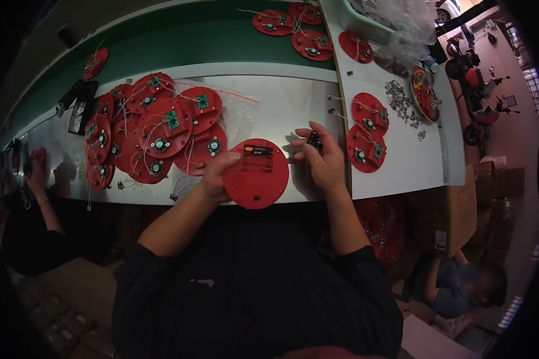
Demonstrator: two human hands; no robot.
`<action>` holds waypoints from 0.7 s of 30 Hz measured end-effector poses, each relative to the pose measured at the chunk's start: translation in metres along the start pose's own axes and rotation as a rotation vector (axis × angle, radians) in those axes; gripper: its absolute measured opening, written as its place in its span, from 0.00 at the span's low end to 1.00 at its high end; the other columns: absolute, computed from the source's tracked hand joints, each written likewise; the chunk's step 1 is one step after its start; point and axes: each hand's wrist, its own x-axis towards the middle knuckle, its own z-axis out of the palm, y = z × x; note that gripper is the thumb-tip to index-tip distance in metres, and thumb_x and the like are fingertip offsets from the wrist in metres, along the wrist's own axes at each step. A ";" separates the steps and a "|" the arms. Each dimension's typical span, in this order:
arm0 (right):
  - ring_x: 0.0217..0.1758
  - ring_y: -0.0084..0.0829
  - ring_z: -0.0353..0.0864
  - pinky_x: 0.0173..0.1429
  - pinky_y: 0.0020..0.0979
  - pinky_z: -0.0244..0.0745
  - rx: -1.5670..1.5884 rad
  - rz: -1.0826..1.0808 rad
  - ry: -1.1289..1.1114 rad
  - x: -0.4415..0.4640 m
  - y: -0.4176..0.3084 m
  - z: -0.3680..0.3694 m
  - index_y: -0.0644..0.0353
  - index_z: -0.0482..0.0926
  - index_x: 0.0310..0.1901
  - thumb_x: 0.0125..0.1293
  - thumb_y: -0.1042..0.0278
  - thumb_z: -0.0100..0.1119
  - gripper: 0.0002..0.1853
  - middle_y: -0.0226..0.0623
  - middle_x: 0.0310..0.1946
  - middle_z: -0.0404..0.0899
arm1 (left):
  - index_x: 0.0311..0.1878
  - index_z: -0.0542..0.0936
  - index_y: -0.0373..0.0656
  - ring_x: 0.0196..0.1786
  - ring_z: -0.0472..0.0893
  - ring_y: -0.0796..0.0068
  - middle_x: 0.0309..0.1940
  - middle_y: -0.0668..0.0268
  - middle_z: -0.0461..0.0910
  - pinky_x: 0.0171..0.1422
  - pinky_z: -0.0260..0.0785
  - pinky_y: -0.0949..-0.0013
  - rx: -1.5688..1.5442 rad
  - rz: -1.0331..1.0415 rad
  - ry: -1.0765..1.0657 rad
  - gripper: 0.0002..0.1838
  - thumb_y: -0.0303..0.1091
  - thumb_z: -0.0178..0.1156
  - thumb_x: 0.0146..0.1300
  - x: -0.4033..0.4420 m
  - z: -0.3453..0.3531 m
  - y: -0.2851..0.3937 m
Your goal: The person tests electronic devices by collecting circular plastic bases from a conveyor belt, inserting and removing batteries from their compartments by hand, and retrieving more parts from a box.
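My left hand (214, 178) grips a round red disc (248, 182) by its left edge, over the table's front edge. The disc shows a battery compartment (257, 160) with a dark battery in its upper part, a speaker grille of small holes, and a small dark opening near the bottom. To the right of the disc, my right hand (324, 158) is raised with its fingers curled around small dark items (314, 142), which look like batteries; their number cannot be made out.
Red discs with green circuit boards and wires (164, 122) are piled at left. More discs (367, 146) lie on the right table beside small metal parts (401, 102). A co-worker's hand (36, 173) is at far left; another person (461, 287) is low at right, near a carton (455, 215).
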 end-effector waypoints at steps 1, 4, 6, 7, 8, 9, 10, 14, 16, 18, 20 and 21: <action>0.46 0.30 0.80 0.40 0.27 0.82 0.030 0.010 0.009 -0.001 -0.006 0.002 0.68 0.61 0.61 0.66 0.81 0.45 0.22 0.46 0.51 0.73 | 0.63 0.62 0.32 0.57 0.75 0.53 0.57 0.47 0.71 0.61 0.69 0.55 -0.019 -0.007 -0.009 0.31 0.43 0.48 0.62 0.000 -0.002 -0.001; 0.45 0.30 0.80 0.43 0.26 0.80 0.023 -0.005 -0.047 -0.004 -0.015 0.004 0.68 0.63 0.59 0.65 0.82 0.44 0.20 0.46 0.51 0.74 | 0.64 0.61 0.32 0.58 0.74 0.54 0.57 0.47 0.70 0.62 0.67 0.54 -0.033 -0.013 -0.022 0.31 0.43 0.48 0.61 0.000 -0.003 -0.001; 0.45 0.29 0.80 0.44 0.25 0.79 -0.005 -0.025 -0.085 -0.007 -0.019 0.005 0.68 0.65 0.58 0.65 0.83 0.44 0.19 0.46 0.50 0.75 | 0.64 0.61 0.32 0.58 0.74 0.53 0.57 0.46 0.70 0.62 0.67 0.55 -0.044 0.005 -0.038 0.31 0.43 0.48 0.61 0.000 0.001 0.000; 0.48 0.31 0.80 0.44 0.25 0.79 -0.057 -0.061 -0.168 -0.008 -0.023 0.006 0.68 0.67 0.56 0.64 0.84 0.44 0.18 0.47 0.51 0.74 | 0.64 0.61 0.32 0.58 0.74 0.53 0.57 0.46 0.70 0.62 0.67 0.55 -0.045 0.001 -0.042 0.31 0.43 0.48 0.61 0.001 0.001 0.000; 0.51 0.33 0.79 0.44 0.25 0.78 -0.112 -0.097 -0.250 -0.009 -0.025 0.006 0.67 0.68 0.54 0.64 0.85 0.43 0.17 0.48 0.52 0.74 | 0.63 0.61 0.31 0.58 0.74 0.53 0.57 0.46 0.70 0.62 0.67 0.55 -0.033 0.014 -0.049 0.32 0.44 0.48 0.61 0.001 0.001 0.000; 0.52 0.34 0.79 0.43 0.24 0.78 -0.055 -0.122 -0.226 -0.010 -0.025 0.009 0.67 0.70 0.50 0.62 0.86 0.45 0.15 0.49 0.52 0.74 | 0.63 0.61 0.31 0.58 0.74 0.53 0.58 0.46 0.70 0.62 0.67 0.55 -0.022 0.028 -0.056 0.32 0.44 0.47 0.61 0.001 0.001 0.000; 0.52 0.34 0.79 0.43 0.24 0.78 -0.062 -0.121 -0.222 -0.011 -0.024 0.008 0.67 0.70 0.50 0.62 0.86 0.45 0.15 0.49 0.52 0.74 | 0.63 0.61 0.31 0.58 0.74 0.53 0.58 0.46 0.70 0.62 0.67 0.55 -0.027 0.026 -0.062 0.32 0.44 0.47 0.61 0.001 0.001 -0.001; 0.46 0.31 0.80 0.44 0.25 0.77 -0.233 -0.448 -0.249 -0.007 -0.013 0.007 0.66 0.72 0.48 0.59 0.87 0.49 0.14 0.50 0.52 0.74 | 0.63 0.61 0.30 0.58 0.74 0.53 0.57 0.46 0.70 0.62 0.67 0.55 -0.004 0.026 -0.057 0.31 0.43 0.46 0.62 0.000 0.002 -0.001; 0.42 0.30 0.78 0.46 0.27 0.76 -0.277 -0.371 -0.223 -0.008 -0.018 0.009 0.65 0.75 0.45 0.59 0.85 0.52 0.12 0.46 0.48 0.75 | 0.63 0.61 0.30 0.58 0.74 0.53 0.57 0.46 0.70 0.62 0.67 0.55 0.011 0.031 -0.054 0.31 0.43 0.46 0.62 0.000 0.002 -0.001; 0.42 0.30 0.77 0.45 0.27 0.75 -0.359 -0.396 -0.202 -0.008 -0.023 0.012 0.65 0.76 0.44 0.58 0.85 0.54 0.12 0.44 0.46 0.74 | 0.63 0.62 0.30 0.58 0.74 0.53 0.58 0.45 0.70 0.62 0.67 0.56 -0.001 0.038 -0.058 0.31 0.43 0.46 0.62 0.000 0.002 -0.001; 0.42 0.30 0.76 0.44 0.27 0.75 -0.427 -0.420 -0.192 -0.008 -0.026 0.015 0.64 0.78 0.43 0.57 0.84 0.56 0.12 0.41 0.44 0.74 | 0.63 0.62 0.30 0.58 0.74 0.53 0.58 0.45 0.70 0.62 0.67 0.56 0.002 0.046 -0.055 0.31 0.43 0.46 0.62 0.000 0.001 -0.001; 0.43 0.30 0.76 0.43 0.27 0.74 -0.481 -0.394 -0.213 -0.008 -0.026 0.014 0.64 0.78 0.44 0.56 0.83 0.58 0.13 0.40 0.43 0.73 | 0.63 0.62 0.30 0.58 0.74 0.53 0.58 0.45 0.70 0.62 0.68 0.56 0.005 0.052 -0.057 0.31 0.43 0.45 0.62 0.000 0.000 0.000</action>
